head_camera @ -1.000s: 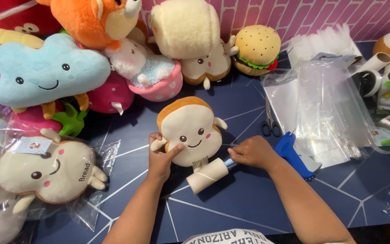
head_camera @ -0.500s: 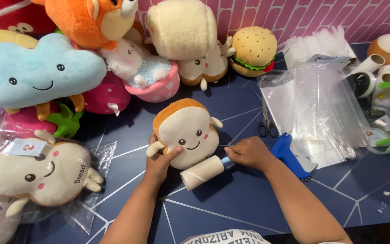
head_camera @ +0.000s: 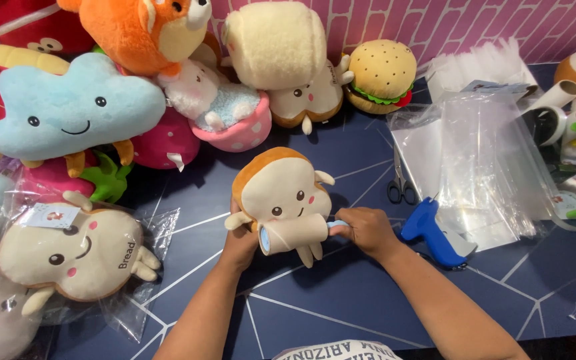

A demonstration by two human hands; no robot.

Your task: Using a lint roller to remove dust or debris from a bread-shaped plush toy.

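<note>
Covering most of the view is a dark blue table (head_camera: 341, 313) marked with thin white lines. Plush toys crowd its far and left sides. A light blue cloud plush (head_camera: 68, 110) lies at ten o'clock from the centre, with an orange plush (head_camera: 148, 30) above it at eleven o'clock. A cream cylinder-shaped plush (head_camera: 275, 43) sits at twelve o'clock, a burger plush (head_camera: 381, 73) just beside it at one o'clock. A pink cup-shaped plush (head_camera: 231, 120) rests between the cloud and the centre. At eight o'clock a bread plush in a clear bag (head_camera: 68, 253) lies flat. A stack of clear plastic bags (head_camera: 481, 160) spreads at two to three o'clock.

Near the centre stands the bread-slice plush (head_camera: 281, 193), upright, face toward the camera. The left hand (head_camera: 241, 240) is closed on its lower left edge, gripping it from below and behind. A lint roller (head_camera: 291, 235) lies across the plush's lower front, touching it. The right hand (head_camera: 365, 230) is closed around the roller's light blue handle at four o'clock from the plush.

A blue tagging gun (head_camera: 431, 233) lies on the table just beside the right hand, at three o'clock. Scissors (head_camera: 401, 183) with black handles lie near the bags' left edge.
</note>
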